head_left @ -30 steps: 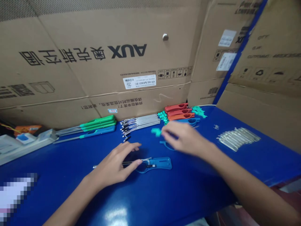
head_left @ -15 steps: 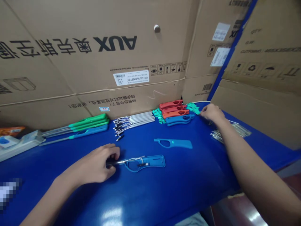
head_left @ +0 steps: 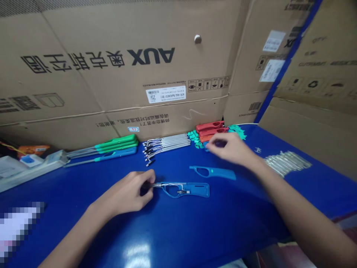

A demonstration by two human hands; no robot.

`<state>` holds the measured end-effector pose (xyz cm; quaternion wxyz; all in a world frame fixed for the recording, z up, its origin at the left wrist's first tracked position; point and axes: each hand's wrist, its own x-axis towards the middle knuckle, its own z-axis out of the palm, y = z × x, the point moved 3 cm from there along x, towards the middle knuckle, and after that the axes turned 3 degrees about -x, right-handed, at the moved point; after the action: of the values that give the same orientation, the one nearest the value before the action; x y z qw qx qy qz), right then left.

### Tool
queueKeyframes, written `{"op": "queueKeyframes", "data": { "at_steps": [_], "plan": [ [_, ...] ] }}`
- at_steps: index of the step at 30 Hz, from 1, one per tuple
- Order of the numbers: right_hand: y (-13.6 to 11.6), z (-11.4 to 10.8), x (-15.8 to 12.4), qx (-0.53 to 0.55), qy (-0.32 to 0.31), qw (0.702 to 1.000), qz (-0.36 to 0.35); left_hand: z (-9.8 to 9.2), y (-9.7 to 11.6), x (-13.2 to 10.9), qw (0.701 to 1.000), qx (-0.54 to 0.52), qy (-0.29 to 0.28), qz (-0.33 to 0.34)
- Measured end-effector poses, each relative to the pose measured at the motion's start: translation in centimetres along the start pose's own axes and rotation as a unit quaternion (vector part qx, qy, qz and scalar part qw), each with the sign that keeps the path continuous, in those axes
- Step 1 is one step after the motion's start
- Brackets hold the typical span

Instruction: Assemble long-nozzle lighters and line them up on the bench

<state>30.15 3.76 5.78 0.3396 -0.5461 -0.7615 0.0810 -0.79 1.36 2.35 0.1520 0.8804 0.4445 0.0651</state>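
My left hand (head_left: 129, 191) is closed around the metal tube of a lighter, near the mouth of a blue half-shell handle (head_left: 202, 190) lying hollow side up. White wires and a small dark igniter piece (head_left: 182, 192) rest in that shell. Above the table, my right hand (head_left: 234, 150) has its fingers pinched together. Whatever is between them, if anything, I cannot make out. Below that hand lies a second blue half shell (head_left: 224, 174), apart from the first. Red handle shells (head_left: 209, 125) are partly hidden behind the right hand, beside green trigger pieces (head_left: 237, 131).
Along the cardboard wall (head_left: 117, 89) lie metal tubes with wires (head_left: 175, 141), small green caps (head_left: 196, 139) and finished-looking green lighters (head_left: 119, 142). A power strip (head_left: 52, 162) sits at left. Clear-looking tubular parts (head_left: 288, 163) lie at right on the blue table (head_left: 173, 230).
My right hand has moved left from the green trigger pieces toward the middle. My left hand still grips the tube. The wires now lie more within the blue shell. The view has shifted slightly.
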Motion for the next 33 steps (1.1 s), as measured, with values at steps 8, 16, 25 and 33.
{"op": "queueKeyframes", "data": {
  "at_steps": [8, 16, 25, 33],
  "plan": [
    [-6.0, 5.6, -3.5, -0.006, -0.254, 0.958, -0.135, 0.0, 1.2, 0.0, 0.998, -0.009, 0.014, 0.062],
    [-5.7, 6.7, -3.7, -0.024, -0.286, 0.946, -0.153, 0.2, 1.4, 0.2, 0.994, 0.036, 0.057, 0.086],
    [-6.2, 6.8, -4.0, -0.008, -0.279, 0.948, -0.155, -0.4, 1.6, -0.1, 0.978, 0.027, 0.152, 0.138],
    [-6.9, 6.7, -4.2, -0.025, -0.241, 0.957, -0.16, -0.7, 1.7, -0.1, 0.973, 0.034, 0.176, 0.147]
  ]
}}
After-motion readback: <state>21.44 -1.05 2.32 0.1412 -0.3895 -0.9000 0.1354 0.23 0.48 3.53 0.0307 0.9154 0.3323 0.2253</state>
